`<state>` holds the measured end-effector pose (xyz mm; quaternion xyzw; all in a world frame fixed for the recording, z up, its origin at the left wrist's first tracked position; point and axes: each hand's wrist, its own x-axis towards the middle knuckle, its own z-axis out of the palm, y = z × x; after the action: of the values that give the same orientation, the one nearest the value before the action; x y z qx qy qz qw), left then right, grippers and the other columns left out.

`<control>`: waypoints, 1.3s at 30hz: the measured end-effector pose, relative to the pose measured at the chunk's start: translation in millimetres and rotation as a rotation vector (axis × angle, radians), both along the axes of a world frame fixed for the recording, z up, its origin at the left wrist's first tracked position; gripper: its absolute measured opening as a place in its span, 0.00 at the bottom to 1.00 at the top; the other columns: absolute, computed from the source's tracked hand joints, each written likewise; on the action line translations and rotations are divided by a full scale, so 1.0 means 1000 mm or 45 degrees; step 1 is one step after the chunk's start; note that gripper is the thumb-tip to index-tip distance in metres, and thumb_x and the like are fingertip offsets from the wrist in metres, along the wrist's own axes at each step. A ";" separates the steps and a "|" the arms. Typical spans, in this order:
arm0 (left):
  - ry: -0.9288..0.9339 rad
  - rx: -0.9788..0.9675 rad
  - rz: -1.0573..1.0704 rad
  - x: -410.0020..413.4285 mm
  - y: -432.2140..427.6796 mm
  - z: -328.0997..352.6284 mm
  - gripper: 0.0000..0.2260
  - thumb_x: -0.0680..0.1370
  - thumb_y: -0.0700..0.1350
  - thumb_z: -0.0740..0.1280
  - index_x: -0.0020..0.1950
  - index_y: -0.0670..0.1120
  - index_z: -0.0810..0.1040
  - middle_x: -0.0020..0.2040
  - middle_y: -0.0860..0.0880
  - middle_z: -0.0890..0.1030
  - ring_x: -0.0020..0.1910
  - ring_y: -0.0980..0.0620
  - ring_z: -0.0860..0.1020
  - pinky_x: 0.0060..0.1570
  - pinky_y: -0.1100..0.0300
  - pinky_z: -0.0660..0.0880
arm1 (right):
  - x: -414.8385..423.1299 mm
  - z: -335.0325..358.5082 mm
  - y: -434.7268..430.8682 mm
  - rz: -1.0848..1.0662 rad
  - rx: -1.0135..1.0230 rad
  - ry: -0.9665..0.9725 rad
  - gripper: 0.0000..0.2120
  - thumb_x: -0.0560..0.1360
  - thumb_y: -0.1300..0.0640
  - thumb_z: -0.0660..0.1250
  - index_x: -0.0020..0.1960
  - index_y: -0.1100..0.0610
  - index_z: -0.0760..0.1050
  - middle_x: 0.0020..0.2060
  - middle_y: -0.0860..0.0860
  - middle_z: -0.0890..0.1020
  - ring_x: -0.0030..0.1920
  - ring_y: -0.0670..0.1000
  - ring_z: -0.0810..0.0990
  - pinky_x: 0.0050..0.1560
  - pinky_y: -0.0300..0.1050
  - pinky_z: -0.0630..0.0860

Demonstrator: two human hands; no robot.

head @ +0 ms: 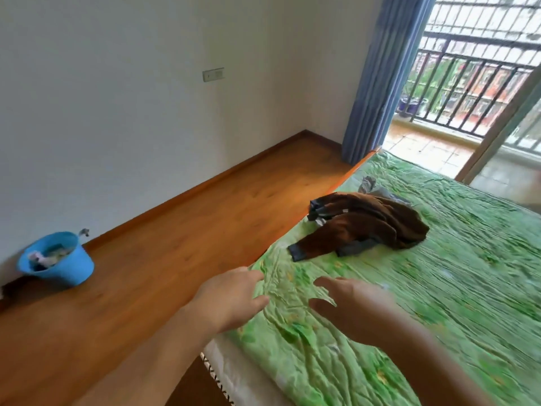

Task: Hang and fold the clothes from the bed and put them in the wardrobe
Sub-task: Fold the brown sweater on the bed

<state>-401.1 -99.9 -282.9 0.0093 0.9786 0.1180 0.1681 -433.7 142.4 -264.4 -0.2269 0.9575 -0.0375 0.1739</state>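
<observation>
— Bedroom surface?
— Green-sheeted bed (468, 288), with wood floor (175, 230) alongside.
— Clothes?
— Brown garment heap (369, 227) lies on the bed near its floor-side edge, with grey pieces under it.
— Hands?
— Left hand (231, 300) and right hand (351, 306) are both spread and hold nothing, apart from the heap.

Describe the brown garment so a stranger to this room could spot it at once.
Start at the bed with the crumpled green sheet. Near its edge by the wooden floor lies a heap of clothes. The brown garment is the large piece on top, with dark cuffs, unlike the grey pieces beneath.
</observation>
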 end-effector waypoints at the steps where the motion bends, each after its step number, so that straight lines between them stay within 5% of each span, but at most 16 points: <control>1: -0.005 -0.005 -0.041 -0.011 -0.012 0.001 0.24 0.80 0.64 0.60 0.74 0.57 0.67 0.66 0.53 0.74 0.64 0.50 0.75 0.58 0.49 0.76 | -0.005 0.001 -0.011 -0.045 -0.018 -0.007 0.26 0.80 0.33 0.55 0.73 0.43 0.65 0.63 0.46 0.79 0.61 0.52 0.80 0.55 0.47 0.79; 16: 0.012 0.104 -0.110 -0.101 -0.134 0.000 0.21 0.80 0.63 0.61 0.72 0.60 0.69 0.61 0.58 0.76 0.56 0.55 0.77 0.54 0.51 0.78 | -0.094 -0.017 -0.105 -0.221 -0.055 -0.053 0.26 0.79 0.34 0.59 0.71 0.47 0.69 0.62 0.49 0.80 0.61 0.52 0.80 0.57 0.48 0.78; 34: 0.016 0.061 -0.240 -0.260 -0.478 -0.027 0.23 0.80 0.62 0.62 0.75 0.61 0.65 0.69 0.58 0.73 0.61 0.54 0.78 0.55 0.58 0.79 | -0.263 -0.051 -0.478 -0.232 -0.095 -0.124 0.26 0.80 0.35 0.59 0.73 0.47 0.66 0.64 0.50 0.78 0.62 0.54 0.78 0.59 0.53 0.79; 39: 0.093 0.018 -0.272 -0.320 -0.544 -0.013 0.23 0.80 0.62 0.62 0.75 0.61 0.66 0.72 0.57 0.72 0.65 0.52 0.77 0.57 0.58 0.77 | -0.308 -0.042 -0.541 -0.276 -0.216 0.001 0.23 0.79 0.35 0.60 0.71 0.44 0.68 0.60 0.46 0.80 0.58 0.50 0.80 0.50 0.42 0.78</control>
<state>-721.2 -643.5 -296.0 0.1191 0.9767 0.1058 0.1437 -741.6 -398.5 -305.9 -0.1361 0.9699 -0.1368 0.1486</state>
